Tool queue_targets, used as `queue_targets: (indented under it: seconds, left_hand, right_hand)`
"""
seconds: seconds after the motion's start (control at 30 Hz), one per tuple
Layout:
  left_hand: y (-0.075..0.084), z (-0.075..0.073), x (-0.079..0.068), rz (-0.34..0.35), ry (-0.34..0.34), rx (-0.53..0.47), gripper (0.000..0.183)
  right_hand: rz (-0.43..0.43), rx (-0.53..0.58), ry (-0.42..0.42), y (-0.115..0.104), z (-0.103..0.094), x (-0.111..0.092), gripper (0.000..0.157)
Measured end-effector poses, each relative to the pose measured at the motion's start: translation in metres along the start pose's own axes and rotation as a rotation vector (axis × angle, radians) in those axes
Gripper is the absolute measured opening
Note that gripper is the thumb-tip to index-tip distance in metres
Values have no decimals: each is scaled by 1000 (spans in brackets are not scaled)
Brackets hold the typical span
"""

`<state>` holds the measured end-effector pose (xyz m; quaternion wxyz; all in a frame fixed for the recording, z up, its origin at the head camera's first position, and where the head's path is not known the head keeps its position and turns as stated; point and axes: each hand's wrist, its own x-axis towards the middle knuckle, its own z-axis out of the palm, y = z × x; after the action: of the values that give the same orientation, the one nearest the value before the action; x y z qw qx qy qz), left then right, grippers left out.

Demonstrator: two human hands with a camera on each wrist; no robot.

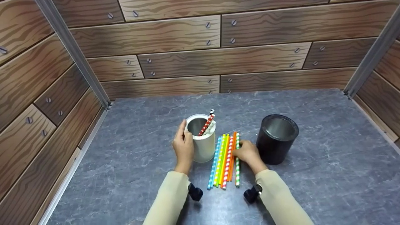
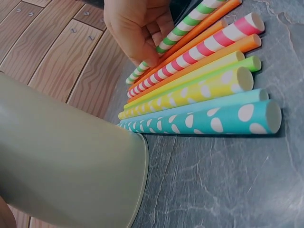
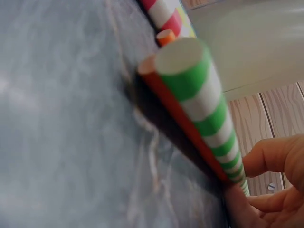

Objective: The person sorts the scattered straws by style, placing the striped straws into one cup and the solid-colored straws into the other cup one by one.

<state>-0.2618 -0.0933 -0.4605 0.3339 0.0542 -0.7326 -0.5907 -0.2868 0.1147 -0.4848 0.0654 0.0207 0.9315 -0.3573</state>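
Observation:
My left hand [image 1: 183, 147] rests against the left side of a white cylindrical cup [image 1: 204, 150], its visible fingers fairly straight. Inside the cup lean a red polka-dot straw [image 1: 207, 125] and a few pale or black-and-white ones. Between the hands, a row of colourful paper straws [image 1: 223, 162] lies on the table: blue dotted, yellow, lime, orange and red striped. At the row's right edge my right hand [image 1: 248, 153] pinches a green-and-white striped straw [image 3: 221, 123] between thumb and fingers. An orange straw [image 3: 178, 109] runs close along it; whether it is pinched too, I cannot tell.
A black cylindrical cup [image 1: 276, 143] stands just right of my right hand, its inside showing no straws. Grey marbled tabletop [image 1: 140, 125] surrounds everything. Wood-patterned panels [image 1: 181, 37] wall the back and sides, with metal posts at the corners.

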Motion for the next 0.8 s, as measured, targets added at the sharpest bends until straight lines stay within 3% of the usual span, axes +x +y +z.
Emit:
queue_targets:
  seconds: [0.8]
  left_hand:
    - [0,0,0,12,5,-17,39]
  right_hand:
    - [107,340,22,-3,-2,-1,47]
